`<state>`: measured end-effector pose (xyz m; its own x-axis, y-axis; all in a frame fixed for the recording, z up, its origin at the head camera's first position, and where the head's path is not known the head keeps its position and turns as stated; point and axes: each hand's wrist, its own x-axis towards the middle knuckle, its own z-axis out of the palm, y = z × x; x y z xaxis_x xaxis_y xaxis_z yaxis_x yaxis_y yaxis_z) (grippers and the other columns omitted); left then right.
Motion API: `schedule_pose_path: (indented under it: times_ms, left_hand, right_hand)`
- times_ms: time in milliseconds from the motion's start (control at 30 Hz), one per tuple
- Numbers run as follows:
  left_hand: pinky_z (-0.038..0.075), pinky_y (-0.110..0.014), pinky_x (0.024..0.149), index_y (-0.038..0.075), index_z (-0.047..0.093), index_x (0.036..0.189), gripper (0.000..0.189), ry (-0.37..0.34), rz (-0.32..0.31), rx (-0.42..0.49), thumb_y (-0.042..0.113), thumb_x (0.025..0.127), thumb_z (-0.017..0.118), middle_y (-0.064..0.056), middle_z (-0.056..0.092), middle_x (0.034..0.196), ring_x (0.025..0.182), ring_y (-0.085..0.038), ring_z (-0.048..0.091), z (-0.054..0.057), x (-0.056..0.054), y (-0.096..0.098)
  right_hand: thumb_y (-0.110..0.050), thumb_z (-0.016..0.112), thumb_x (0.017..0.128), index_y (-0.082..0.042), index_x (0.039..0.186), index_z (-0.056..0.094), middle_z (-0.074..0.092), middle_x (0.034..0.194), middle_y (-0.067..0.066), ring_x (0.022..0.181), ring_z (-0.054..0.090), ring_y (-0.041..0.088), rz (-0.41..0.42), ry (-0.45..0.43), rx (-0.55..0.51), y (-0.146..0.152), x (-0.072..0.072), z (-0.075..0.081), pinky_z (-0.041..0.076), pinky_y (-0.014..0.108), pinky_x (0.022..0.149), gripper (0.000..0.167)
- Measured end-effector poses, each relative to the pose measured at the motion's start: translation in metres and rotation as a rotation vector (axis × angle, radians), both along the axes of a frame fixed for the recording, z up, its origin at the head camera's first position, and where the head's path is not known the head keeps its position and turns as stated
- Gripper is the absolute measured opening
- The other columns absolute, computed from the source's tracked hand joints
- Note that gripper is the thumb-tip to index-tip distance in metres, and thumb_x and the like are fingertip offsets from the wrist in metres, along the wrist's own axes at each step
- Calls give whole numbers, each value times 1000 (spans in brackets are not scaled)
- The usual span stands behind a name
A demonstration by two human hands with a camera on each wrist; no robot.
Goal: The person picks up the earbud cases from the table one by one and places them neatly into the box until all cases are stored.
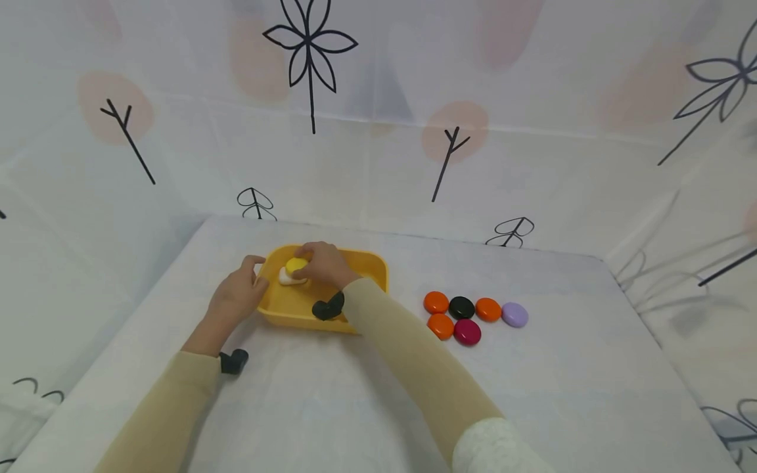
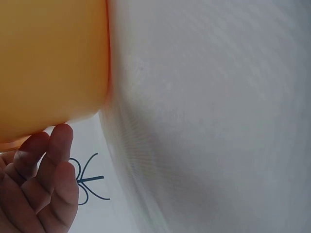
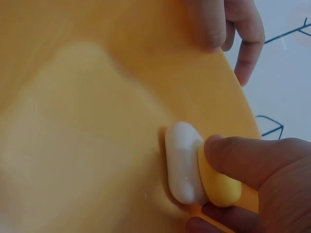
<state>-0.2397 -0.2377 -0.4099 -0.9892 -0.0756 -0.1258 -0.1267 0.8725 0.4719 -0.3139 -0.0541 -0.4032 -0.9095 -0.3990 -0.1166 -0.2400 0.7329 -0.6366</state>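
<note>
A yellow plastic tray stands on the white-covered table. My left hand grips its left end. In the right wrist view, that hand's thumb lies over the tray's inner wall, with fingers outside; in the left wrist view, its fingertips meet the outer wall. Reaching inside, my right hand pinches a glossy yellow rounded disc between thumb and fingers. A smooth white rounded piece lies against the disc, near the tray's left end.
Right of the tray, glossy discs lie in two rows: several orange ones, a black one, a lilac one and a crimson one. Patterned white cloth rises behind the table and along its sides.
</note>
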Motion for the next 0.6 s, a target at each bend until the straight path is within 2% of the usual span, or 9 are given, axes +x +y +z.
schedule_pose_path:
  times_ms: [200,400,600]
  left_hand:
    - [43,-28,59,8,27,146,55,1,-6,-1,28,96,38,-15,55,99,72,-23,52,0,-1,0]
    - [43,-28,58,8,27,146,55,3,-4,-5,27,95,39,-14,54,97,71,-22,52,0,0,0]
    - [43,-28,58,9,27,146,55,-2,-7,1,28,96,38,-15,54,99,72,-22,52,0,1,0]
  right_hand:
    - [-34,73,83,-22,126,64,58,135,-3,126,49,17,5,7,14,0,0,2,38,32,108,46]
    - [-35,73,82,-21,124,66,61,129,-1,109,55,17,-6,-13,-18,1,1,6,43,33,102,45]
    - [-36,74,81,-22,122,67,61,128,0,102,54,16,-8,-50,-65,3,0,7,45,33,97,44]
